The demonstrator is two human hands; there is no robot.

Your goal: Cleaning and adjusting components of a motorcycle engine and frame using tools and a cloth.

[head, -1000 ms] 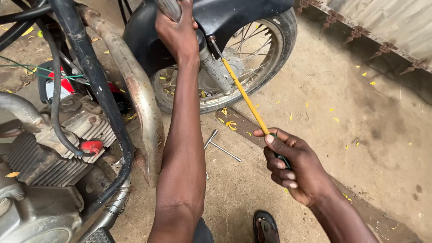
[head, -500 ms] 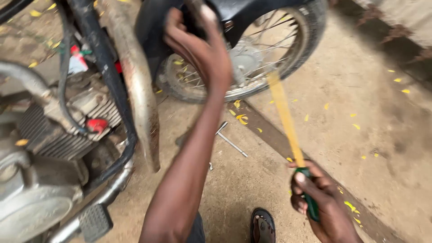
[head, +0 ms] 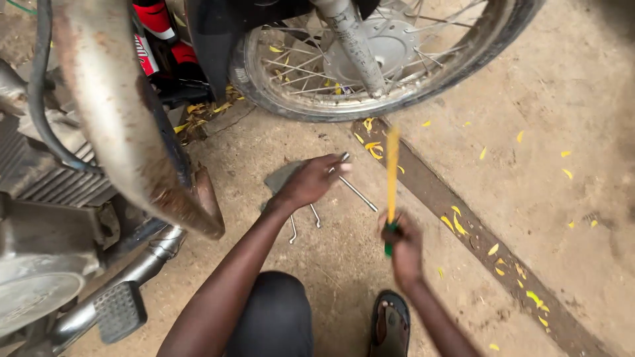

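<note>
Metal rod [head: 354, 188] flat on dirt, yellow stick [head: 392, 178] — upright, blurred

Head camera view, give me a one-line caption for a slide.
Left hand reaches for metal tools on the dirt beside a motorcycle wheel; right hand holds a yellow-shafted screwdriver.

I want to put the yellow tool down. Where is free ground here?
Free: the bare ground right of the dark strip, with only yellow petals. Crowded: under the left hand, where metal tools lie below the front wheel. The right hand holds the yellow tool.
</note>
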